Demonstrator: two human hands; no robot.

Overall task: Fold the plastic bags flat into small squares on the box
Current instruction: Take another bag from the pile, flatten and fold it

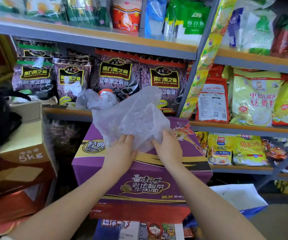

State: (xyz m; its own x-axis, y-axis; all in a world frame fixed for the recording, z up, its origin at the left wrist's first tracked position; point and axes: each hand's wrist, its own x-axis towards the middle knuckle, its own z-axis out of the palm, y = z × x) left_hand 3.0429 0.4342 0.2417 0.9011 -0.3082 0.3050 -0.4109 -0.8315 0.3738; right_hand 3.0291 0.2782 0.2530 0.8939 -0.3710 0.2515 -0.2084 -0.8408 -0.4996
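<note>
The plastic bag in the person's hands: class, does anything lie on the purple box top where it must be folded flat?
Nothing visible does. Both the left hand and the right hand already hold the plastic bag at its lower edge, above the purple box. The box top that shows is bare; the bag hides the far part.

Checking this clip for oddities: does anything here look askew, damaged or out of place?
Only a crumpled clear bag dumped on the shelf among the sesame packets. The plastic bag being handled is wrinkled but intact.
</note>
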